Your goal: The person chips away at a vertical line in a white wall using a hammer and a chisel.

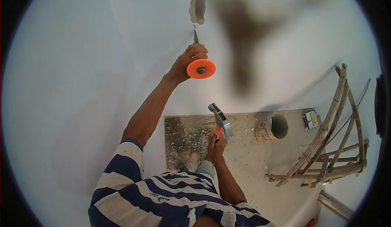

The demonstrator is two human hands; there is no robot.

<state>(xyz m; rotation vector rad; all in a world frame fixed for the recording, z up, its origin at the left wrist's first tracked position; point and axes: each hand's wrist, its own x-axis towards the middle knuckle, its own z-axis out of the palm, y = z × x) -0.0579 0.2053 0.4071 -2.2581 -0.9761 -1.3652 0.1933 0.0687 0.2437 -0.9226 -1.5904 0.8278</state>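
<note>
My left hand is wrapped round a chisel with a round orange hand guard. The chisel's tip points up at the white wall, just below the lower end of a rough groove cut in the plaster. Lower down, my right hand grips a claw hammer by its orange and black handle. The hammer's metal head is up, apart from the chisel.
Plaster debris lies on the floor by my feet. To the right stand a crusted bucket, a small box and a wooden frame of rough poles. A dark blur covers part of the upper view.
</note>
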